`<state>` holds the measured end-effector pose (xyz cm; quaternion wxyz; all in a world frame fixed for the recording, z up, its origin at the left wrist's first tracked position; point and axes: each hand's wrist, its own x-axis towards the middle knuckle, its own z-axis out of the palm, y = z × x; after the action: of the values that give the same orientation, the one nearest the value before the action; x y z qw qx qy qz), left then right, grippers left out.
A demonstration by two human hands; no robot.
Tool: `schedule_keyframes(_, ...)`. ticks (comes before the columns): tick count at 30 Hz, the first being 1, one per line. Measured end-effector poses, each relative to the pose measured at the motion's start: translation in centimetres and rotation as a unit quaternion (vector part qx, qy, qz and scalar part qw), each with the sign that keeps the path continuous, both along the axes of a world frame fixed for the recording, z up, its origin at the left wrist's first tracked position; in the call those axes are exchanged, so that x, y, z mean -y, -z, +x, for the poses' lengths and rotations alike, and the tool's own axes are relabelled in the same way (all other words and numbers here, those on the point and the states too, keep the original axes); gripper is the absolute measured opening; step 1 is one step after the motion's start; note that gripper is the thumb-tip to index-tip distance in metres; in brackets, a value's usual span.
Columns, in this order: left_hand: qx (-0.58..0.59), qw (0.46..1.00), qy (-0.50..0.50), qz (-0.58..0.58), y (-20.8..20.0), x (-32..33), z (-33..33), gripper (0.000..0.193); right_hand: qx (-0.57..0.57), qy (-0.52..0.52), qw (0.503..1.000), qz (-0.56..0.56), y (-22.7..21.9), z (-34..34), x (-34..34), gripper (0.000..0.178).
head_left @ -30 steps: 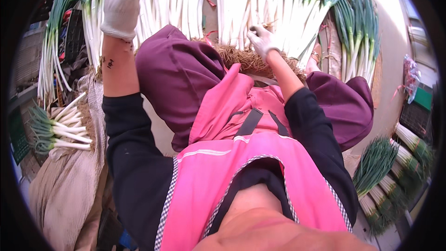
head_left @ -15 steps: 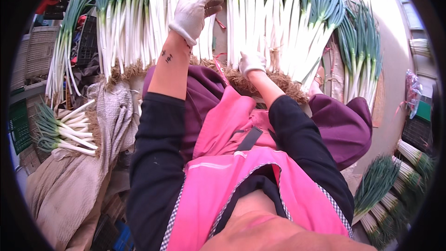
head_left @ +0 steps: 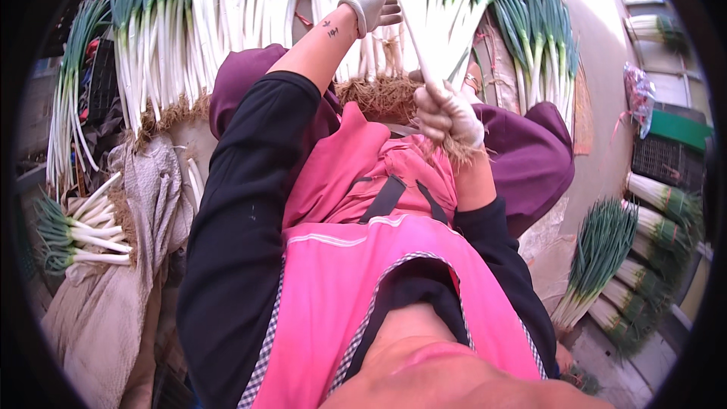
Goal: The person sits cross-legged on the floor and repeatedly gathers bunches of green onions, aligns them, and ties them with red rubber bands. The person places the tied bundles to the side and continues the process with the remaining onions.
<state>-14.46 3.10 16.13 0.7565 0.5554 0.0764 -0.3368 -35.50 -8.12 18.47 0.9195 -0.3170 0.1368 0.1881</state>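
Observation:
My right hand (head_left: pixel 448 116), in a whitish glove, is closed around the root end of a long green onion (head_left: pixel 415 34). Its white shaft tilts up and to the left out of my fist, and stringy roots hang below. My left hand (head_left: pixel 375 6), also gloved, is beside the upper part of that shaft, fingers apart and thumb up near it; whether it touches I cannot tell. Beyond both hands lies a wide row of green onions (head_left: pixel 250 7), green tops away from me and brown roots (head_left: pixel 379 97) toward me.
Far left, more long green onions (head_left: pixel 68 98) lean by dark crates. A small pile of shorter ones (head_left: pixel 95 231) rests by beige sacking (head_left: pixel 155 182). At right are another onion group (head_left: pixel 541 45), a dark crate with a green edge (head_left: pixel 674 144) and tied bundles (head_left: pixel 640 257).
My right hand has come up from the root ends of the row, now holding a green onion. The left hand has shifted right toward its shaft, and the whole view has moved somewhat.

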Motion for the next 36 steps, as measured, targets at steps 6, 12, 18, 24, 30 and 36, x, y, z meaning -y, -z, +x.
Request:
schedule_keyframes(6, -0.026, 0.997, -0.031, -0.07, 0.2, 4.5, -2.8, 0.016, -0.022, 0.008, 0.984, -0.175, -0.2, -5.3, -1.3, 0.029)
schedule_keyframes(12, 0.222, 0.974, -0.013, 0.041, -3.3, 7.8, -6.2, 0.022, 0.138, 0.005, 0.687, -0.714, 7.6, -3.2, 2.9, 0.049)
schedule_keyframes(18, 0.566, 0.816, 0.105, 0.052, -0.7, 10.3, -9.6, 0.036, 0.096, 0.373, 0.687, -0.617, -3.0, 0.9, 7.2, 0.068)
schedule_keyframes(24, 0.718, 0.601, 0.285, 0.206, -2.2, 10.7, -13.4, 0.04, 0.131, 0.6, 0.697, -0.37, -2.9, -6.2, 11.9, 0.019)
schedule_keyframes(30, 0.878, 0.324, 0.177, 0.304, -4.1, 9.7, -8.1, 0.031, 0.097, 0.736, 0.63, -0.229, -5.9, -19.7, 16.7, 0.01)
schedule_keyframes(36, 0.656, 0.53, 0.252, 0.474, -3.9, 5.8, -2.1, 0.022, 0.008, 0.875, 0.438, -0.208, -2.2, -37.3, 22.9, 0.019)
